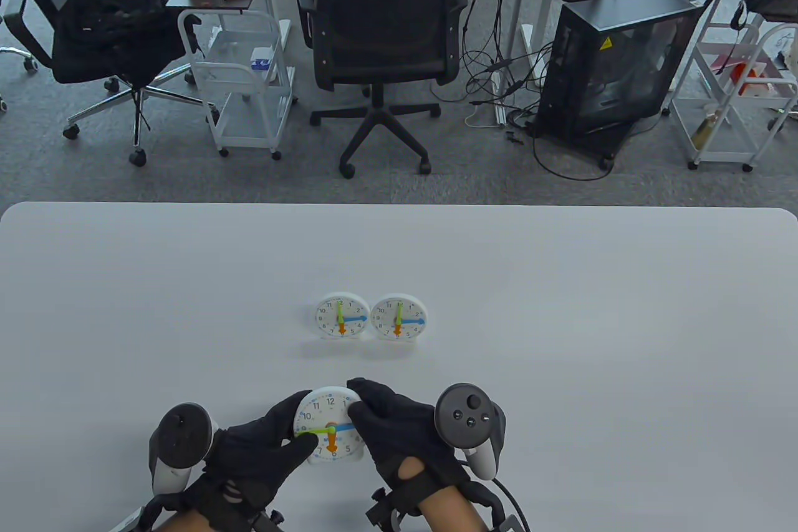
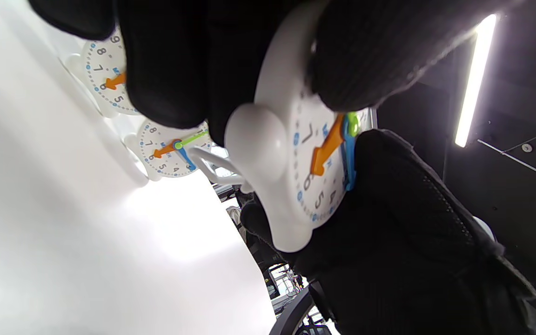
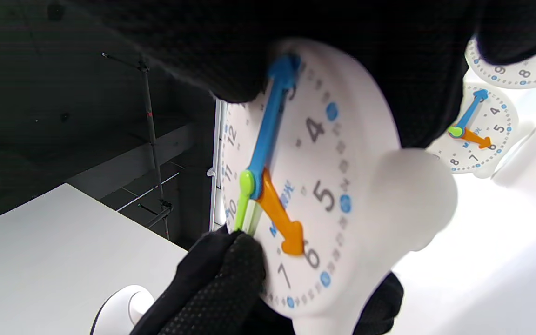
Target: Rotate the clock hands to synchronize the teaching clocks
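Table view: both hands hold the near clock (image 1: pixel 329 427); left hand (image 1: pixel 262 451) fingers (image 1: pixel 305 441) touch its green hand (image 1: pixel 315 430), right hand (image 1: pixel 399 426) grips the rim. Step in hand, judged: setting green. Next: swing it up to 12, matching the two far clocks (image 1: pixel 371 316).

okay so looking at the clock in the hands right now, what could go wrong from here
1. The left hand has a fingertip on the green hand of the held clock; it points near 9, while the two reference clocks show green at 12. Overshooting is possible.
2. Blue and orange hands share the pivot, so they might drag off 3 and 6.
3. The right hand holds only the rim; the clock might slip.
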`<state>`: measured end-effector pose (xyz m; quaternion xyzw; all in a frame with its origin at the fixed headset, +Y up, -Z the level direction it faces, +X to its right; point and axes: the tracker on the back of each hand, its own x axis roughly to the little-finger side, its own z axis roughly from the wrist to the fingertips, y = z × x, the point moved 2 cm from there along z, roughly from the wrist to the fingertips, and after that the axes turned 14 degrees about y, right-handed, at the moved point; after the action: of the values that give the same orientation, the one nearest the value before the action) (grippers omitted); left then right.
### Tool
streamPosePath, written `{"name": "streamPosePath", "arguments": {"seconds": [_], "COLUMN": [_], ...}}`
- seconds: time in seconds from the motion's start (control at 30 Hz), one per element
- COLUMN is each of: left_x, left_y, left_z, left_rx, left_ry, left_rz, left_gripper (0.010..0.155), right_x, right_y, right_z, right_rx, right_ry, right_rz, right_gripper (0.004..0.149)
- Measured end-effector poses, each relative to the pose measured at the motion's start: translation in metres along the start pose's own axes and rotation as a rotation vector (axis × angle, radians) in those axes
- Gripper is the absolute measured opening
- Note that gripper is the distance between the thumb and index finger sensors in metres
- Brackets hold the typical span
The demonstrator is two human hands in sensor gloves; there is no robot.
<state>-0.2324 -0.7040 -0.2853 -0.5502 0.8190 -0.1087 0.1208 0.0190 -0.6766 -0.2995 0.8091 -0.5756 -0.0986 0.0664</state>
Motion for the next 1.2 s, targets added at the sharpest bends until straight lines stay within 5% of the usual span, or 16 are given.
{"name": "streamPosePath", "arguments": {"seconds": [1.2], "left_x": [0.0035], "left_y": [-0.0008], "left_z": [0.0005], "left_rx": [0.020], "left_ry": [0.055], "left_rz": [-0.065], "left_gripper": [0.057], "right_x": [-0.0101], "right_y": [0.0099], "right_z": [-0.0019], "right_rx": [-0.040], "right_ry": [-0.128], "right_rz": [-0.157], "right_gripper": [0.054]}}
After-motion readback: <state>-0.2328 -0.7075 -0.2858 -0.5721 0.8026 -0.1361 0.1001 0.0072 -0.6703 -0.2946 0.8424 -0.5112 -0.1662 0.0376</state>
